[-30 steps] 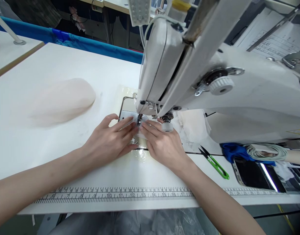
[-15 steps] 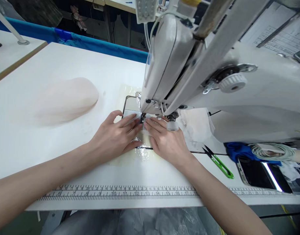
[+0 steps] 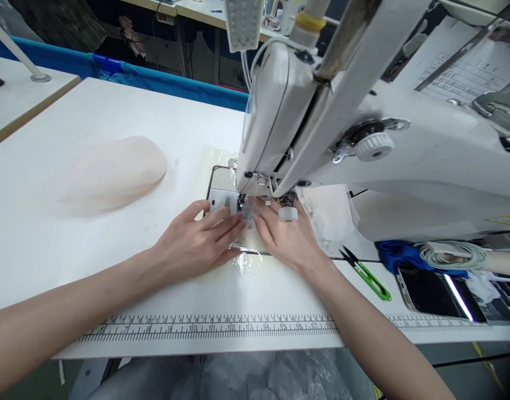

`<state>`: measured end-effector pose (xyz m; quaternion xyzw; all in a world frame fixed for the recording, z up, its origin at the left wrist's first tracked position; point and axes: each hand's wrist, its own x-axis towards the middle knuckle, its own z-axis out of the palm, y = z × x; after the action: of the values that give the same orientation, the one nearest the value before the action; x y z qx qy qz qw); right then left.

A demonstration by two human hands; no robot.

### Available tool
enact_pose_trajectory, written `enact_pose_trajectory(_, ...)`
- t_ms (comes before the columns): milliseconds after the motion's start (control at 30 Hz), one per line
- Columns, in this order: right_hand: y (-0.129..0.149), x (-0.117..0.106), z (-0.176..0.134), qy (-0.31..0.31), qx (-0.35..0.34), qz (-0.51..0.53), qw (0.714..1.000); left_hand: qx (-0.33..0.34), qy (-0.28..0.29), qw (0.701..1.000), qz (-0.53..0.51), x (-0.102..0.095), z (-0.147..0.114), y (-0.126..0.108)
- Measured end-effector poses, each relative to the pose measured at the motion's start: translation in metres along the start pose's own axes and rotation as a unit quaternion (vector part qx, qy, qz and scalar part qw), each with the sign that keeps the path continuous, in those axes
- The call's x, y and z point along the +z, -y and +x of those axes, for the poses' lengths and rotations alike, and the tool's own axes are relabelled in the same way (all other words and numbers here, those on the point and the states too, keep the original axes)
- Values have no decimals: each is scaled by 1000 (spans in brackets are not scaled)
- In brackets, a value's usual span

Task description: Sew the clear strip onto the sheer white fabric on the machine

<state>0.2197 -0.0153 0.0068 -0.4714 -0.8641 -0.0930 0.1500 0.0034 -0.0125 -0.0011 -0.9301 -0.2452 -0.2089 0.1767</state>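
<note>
A white sewing machine [image 3: 271, 105] stands over its metal needle plate [image 3: 224, 197]. A small sheer piece of fabric [image 3: 249, 208] lies by the presser foot [image 3: 240, 201]; its full outline is hard to make out. My left hand [image 3: 199, 239] rests left of the foot, fingers stretched and apart, tips touching near the fabric's front edge. To the right of the foot, my right hand [image 3: 290, 236] lies flat with fingers extended, one fingertip at the fabric's right edge. The machine head and a white knob [image 3: 288, 214] hide part of its fingers.
A sheer pale oval piece [image 3: 125, 172] lies on the left tabletop. Pale fabric pieces [image 3: 328, 211], green thread snips [image 3: 371, 280], a phone [image 3: 436, 294] and coiled cord [image 3: 453, 255] are at the right. A ruler strip [image 3: 221, 328] runs along the front edge.
My right hand's fingers have shifted right and back, away from the presser foot, uncovering the sheer fabric. My left hand has barely moved. The view has shifted slightly.
</note>
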Motion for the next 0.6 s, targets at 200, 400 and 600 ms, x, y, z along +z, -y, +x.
enact_pose_trajectory(200, -4, -11, -2, -33, -5, -43, 999, -71, -10, 994, 87, -17, -4, 20)
enact_pose_trajectory(400, -5, -12, -3, -13, -45, -74, 996, -37, 13, 999, -33, -14, -2, 8)
enact_pose_trajectory(600, 12, -12, -9, 15, -63, 14, 998, -188, 38, 978, 86, -10, -7, 28)
